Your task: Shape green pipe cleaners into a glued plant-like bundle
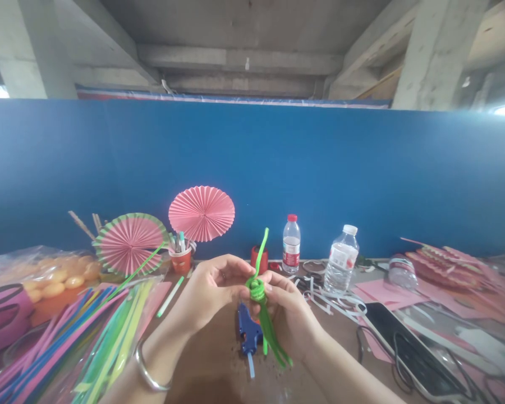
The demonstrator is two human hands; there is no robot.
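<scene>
Between my two hands is a bundle of green pipe cleaners (257, 290), coiled into a knot at the middle. One light green end sticks up above the coil, and several darker strands hang down below it. The thumb and fingers of my left hand (219, 286) pinch the coil from the left side. My right hand (292, 314) grips it from the right, its fingers partly hidden behind the strands. Below the bundle, a blue hot glue gun (248, 331) lies on the brown table (210, 365), with a pale glue stick poking out of its end.
At left are bagged pipe cleaners (113, 336), a green marker (170, 296) and a cup of pens (180, 259). Pink paper fans (202, 213) stand behind. Plastic bottles (291, 247), white paper strips (328, 300), a phone (412, 348) and a black cable (398, 367) lie rightward.
</scene>
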